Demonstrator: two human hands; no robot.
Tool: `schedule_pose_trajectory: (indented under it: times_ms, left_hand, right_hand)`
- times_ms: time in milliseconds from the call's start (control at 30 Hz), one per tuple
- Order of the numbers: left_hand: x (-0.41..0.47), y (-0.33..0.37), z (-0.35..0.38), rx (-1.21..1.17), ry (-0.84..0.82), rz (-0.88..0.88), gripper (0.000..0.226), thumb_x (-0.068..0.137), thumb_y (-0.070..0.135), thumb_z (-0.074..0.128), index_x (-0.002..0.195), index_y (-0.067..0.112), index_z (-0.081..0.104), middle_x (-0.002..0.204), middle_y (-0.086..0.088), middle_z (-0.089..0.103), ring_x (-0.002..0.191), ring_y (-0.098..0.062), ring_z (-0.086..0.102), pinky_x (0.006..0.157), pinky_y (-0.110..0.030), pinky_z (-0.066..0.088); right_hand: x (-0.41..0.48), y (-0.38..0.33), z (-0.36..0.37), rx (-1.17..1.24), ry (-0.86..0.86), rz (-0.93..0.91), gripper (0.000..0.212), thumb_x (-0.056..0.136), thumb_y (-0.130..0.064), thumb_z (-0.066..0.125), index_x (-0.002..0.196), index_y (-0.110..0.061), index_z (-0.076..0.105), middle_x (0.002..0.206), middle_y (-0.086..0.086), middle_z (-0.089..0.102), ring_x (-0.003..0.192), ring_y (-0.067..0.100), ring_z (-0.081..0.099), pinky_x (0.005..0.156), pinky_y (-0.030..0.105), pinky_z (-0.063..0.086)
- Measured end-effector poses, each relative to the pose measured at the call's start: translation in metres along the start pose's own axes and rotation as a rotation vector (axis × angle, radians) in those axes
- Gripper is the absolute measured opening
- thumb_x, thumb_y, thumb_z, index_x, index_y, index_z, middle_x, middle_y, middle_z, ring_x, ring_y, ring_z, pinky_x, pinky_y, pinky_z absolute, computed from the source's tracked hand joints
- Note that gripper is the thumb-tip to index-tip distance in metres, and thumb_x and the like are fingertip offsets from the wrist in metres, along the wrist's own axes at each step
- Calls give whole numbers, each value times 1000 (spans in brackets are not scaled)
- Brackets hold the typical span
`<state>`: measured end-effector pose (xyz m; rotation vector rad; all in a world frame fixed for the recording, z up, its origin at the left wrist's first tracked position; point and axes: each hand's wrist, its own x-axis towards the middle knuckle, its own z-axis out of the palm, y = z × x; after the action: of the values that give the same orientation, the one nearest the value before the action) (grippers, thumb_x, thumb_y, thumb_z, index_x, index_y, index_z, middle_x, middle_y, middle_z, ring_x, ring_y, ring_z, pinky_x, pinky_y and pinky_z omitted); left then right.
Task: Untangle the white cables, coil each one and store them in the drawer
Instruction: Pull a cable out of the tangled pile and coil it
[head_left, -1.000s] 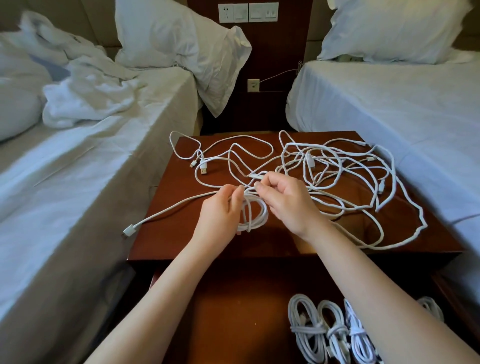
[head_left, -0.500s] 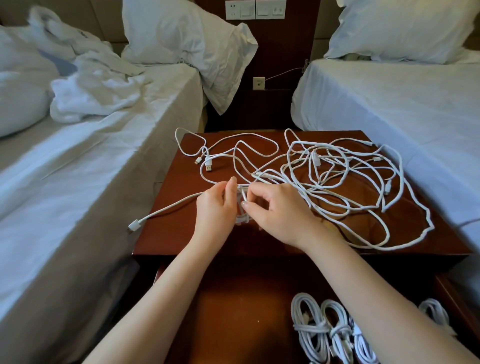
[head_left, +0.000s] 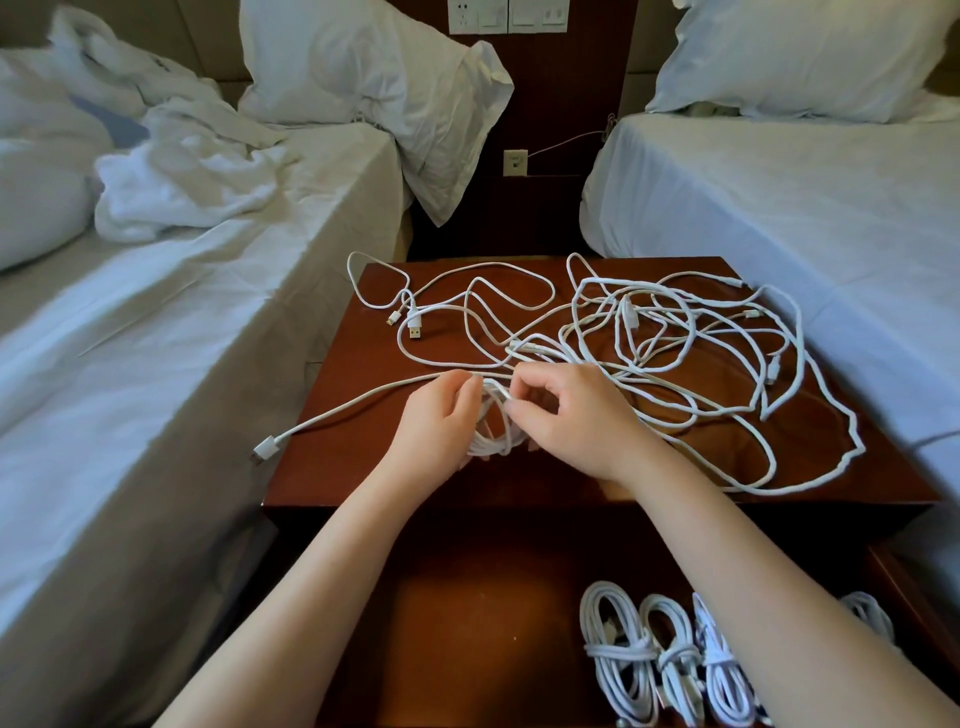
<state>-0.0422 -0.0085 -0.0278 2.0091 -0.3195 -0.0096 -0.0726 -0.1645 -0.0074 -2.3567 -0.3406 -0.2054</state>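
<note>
Your left hand (head_left: 436, 421) has its fingers curled round a small coil (head_left: 493, 444) of white cable near the front of the nightstand (head_left: 358, 467). Your right hand (head_left: 571, 421) pinches a strand right at the coil's top. The loose tail runs left to a USB plug (head_left: 266, 448) poking over the left edge. The tangled cables (head_left: 675, 332) sprawl far and right, out to the right edge. In the open drawer (head_left: 467, 623) below, the bundled cables (head_left: 649, 660) sit on the right. A left bed (head_left: 156, 364) and a right bed (head_left: 779, 208) flank you.

White cables (head_left: 675, 332) sprawl over a glossy reddish-brown nightstand (head_left: 857, 436); both beds (head_left: 779, 208) wear plain white sheets, pillows (head_left: 363, 62) white too.
</note>
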Motion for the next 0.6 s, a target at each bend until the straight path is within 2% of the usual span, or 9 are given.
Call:
schedule_pose_trajectory:
  times_ms: [67, 167, 267, 333, 433, 500, 600]
  left_hand:
    - [-2, 2, 1, 78, 56, 44, 33, 100, 19, 43, 68, 22, 50, 63, 6, 49, 56, -5, 44, 51, -13, 34]
    - [-4, 3, 3, 117, 90, 88, 32, 99, 20, 46, 68, 26, 49, 62, 8, 50, 53, -5, 47, 48, -14, 36]
    - [-3, 1, 5, 125, 112, 85, 31, 98, 20, 49, 67, 20, 49, 61, 5, 51, 53, -9, 47, 47, -16, 36]
    - [-2, -1, 5, 116, 118, 59, 31, 98, 20, 49, 67, 16, 49, 60, 2, 50, 52, -12, 45, 48, -21, 36]
    - [-1, -2, 5, 72, 105, 32, 32, 99, 21, 47, 68, 13, 49, 61, -1, 49, 52, -15, 45, 50, -29, 36]
    - [-2, -1, 6, 54, 110, 33, 32, 99, 20, 46, 68, 13, 49, 61, 0, 49, 51, -15, 44, 49, -30, 36]
    - [-3, 1, 6, 44, 105, 37, 31, 100, 21, 45, 70, 17, 51, 62, 1, 51, 50, -13, 45, 47, -24, 36]
  right_hand:
    - [1, 1, -5, 54, 14, 46, 18, 87, -17, 60, 69, -18, 61, 69, -3, 59, 69, 15, 58, 69, 45, 53]
    - [3, -1, -9, 216, 6, 127, 19, 89, -18, 60, 71, -14, 65, 73, -1, 57, 70, 7, 53, 72, 33, 47]
    - [2, -4, -6, 454, -80, 176, 20, 96, -19, 56, 78, -16, 64, 61, -10, 56, 59, -1, 52, 61, 18, 43]
    - [1, -3, -2, 519, -92, 176, 14, 96, -18, 58, 83, -16, 64, 62, -8, 58, 53, 0, 52, 56, 14, 41]
    - [2, 0, 3, 468, -43, 145, 9, 95, -20, 61, 90, -12, 64, 73, 7, 66, 51, 7, 51, 57, 23, 49]
    - [3, 2, 5, 451, -8, 133, 8, 93, -18, 62, 93, -11, 65, 80, 7, 70, 58, 15, 58, 69, 35, 56]
    - [3, 6, 10, 418, 42, 115, 5, 92, -17, 64, 94, -12, 66, 83, 4, 70, 70, 19, 65, 73, 37, 58]
